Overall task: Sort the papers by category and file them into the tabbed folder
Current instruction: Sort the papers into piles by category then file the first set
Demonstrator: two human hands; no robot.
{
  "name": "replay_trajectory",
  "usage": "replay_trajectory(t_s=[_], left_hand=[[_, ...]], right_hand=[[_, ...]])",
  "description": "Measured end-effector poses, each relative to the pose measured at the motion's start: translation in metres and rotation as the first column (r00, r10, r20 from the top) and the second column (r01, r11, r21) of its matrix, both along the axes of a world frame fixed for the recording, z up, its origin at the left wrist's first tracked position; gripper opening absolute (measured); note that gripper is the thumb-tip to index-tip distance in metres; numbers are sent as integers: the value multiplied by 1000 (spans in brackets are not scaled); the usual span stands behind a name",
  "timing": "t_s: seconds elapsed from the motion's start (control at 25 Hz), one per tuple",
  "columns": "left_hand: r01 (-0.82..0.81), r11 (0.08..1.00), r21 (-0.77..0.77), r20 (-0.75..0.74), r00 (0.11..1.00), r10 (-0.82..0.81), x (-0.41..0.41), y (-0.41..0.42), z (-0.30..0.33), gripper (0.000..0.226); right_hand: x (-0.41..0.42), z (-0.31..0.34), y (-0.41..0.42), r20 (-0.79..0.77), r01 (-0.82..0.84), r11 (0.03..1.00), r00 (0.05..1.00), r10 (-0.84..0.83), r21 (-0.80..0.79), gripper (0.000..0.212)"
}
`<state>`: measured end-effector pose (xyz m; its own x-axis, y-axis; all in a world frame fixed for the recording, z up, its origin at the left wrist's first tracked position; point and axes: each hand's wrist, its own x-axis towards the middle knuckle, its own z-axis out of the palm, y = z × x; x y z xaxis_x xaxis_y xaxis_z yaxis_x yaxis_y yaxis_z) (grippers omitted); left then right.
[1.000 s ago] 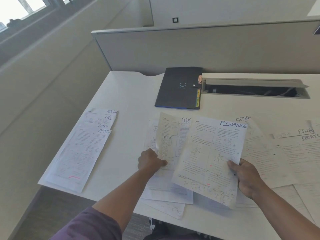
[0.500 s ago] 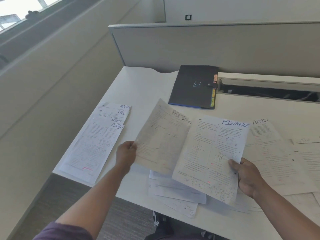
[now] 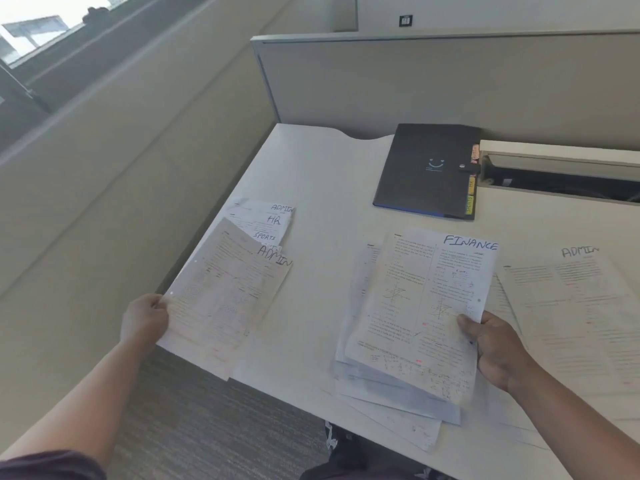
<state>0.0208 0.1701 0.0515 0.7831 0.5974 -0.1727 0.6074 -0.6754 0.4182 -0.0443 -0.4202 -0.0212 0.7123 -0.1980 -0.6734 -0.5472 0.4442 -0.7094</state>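
The left hand (image 3: 144, 318) pinched an ADMIN sheet (image 3: 225, 299) at lower left; the right hand's (image 3: 493, 348) fingers clamped the FINANCE sheet (image 3: 420, 313).

A white counter (image 3: 322, 188) is carrying a black tabbed folder (image 3: 424, 169) at upper right, a labelled paper pile (image 3: 266, 221) at left, loose sheets (image 3: 391, 393) at lower centre, and an ADMIN sheet (image 3: 571, 306) at right.

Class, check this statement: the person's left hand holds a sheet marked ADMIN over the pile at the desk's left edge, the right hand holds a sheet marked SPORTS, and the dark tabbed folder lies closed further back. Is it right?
Not quite. In the head view the sheet in the right hand is marked FINANCE, not SPORTS. The rest stands: the left hand holds the ADMIN sheet over the left pile, and the dark tabbed folder lies closed further back.
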Motion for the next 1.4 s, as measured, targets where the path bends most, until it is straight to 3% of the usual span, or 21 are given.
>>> replay_trajectory(t_s=[0.44, 0.56, 0.64, 0.72, 0.8, 0.92, 1.04, 1.24, 1.4], left_hand=[[2, 1000, 21, -265, 964, 4, 22, 44, -29, 24], [16, 983, 184, -420, 905, 64, 24, 33, -25, 25], [102, 945, 311, -377, 926, 25, 25, 5, -20, 37], [225, 947, 230, -192, 964, -182, 28, -45, -17, 41], [374, 928, -2, -21, 927, -374, 31, -108, -22, 37], [506, 837, -209, 5, 856, -517, 25, -204, -33, 38], [487, 809, -328, -16, 854, -520, 17, -266, -40, 53], [477, 834, -278, -99, 849, -518, 5, -305, -53, 81], [459, 853, -247, -106, 863, -495, -3, -316, -59, 83]], right_hand=[[28, -2, 41, -19, 15, 1000, 1000, -16, -19, 22], [27, -1, 39, -19, 16, 1000, 1000, -16, -24, 22], [24, 0, 34, -29, 30, 999, 999, -31, -32, 22], [19, 1, 28, -40, 44, 998, 998, -46, -46, 23], [12, 3, 20, -40, 52, 997, 998, -54, -64, 21], [-2, 6, 6, -40, 61, 993, 997, -65, -97, 21], [-17, 7, -8, -42, 67, 990, 997, -73, -123, 22], [-41, 6, -24, -40, 71, 985, 996, -78, -156, 21], [-49, 6, -31, -40, 51, 985, 997, -59, -164, 23]])
